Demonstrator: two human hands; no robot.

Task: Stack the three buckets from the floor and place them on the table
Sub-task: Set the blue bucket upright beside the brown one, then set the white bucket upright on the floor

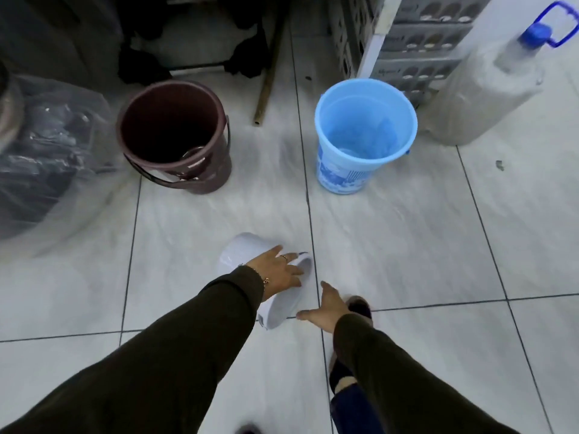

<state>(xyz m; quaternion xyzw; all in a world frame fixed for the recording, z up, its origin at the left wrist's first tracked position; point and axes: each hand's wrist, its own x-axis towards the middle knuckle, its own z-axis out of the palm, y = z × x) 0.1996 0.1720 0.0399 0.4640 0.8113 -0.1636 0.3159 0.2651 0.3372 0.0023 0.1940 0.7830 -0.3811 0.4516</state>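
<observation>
White bucket (247, 255), smooth glossy plastic, tapered, lies on its side on the floor (407, 245) near bottom centre, mouth toward the person. Left hand (279, 272) rests on its upper wall, fingers spread over the rim, loose grip, not closed. Right hand (326, 308) open, palm down, just beside the rim, holding nothing. Maroon bucket (175, 136), ribbed, w/ bail handle, upright toward far left. Blue bucket (365, 133), translucent w/ printed label, upright toward far right. Floor: pale marbled glossy tiles, dark grout.
</observation>
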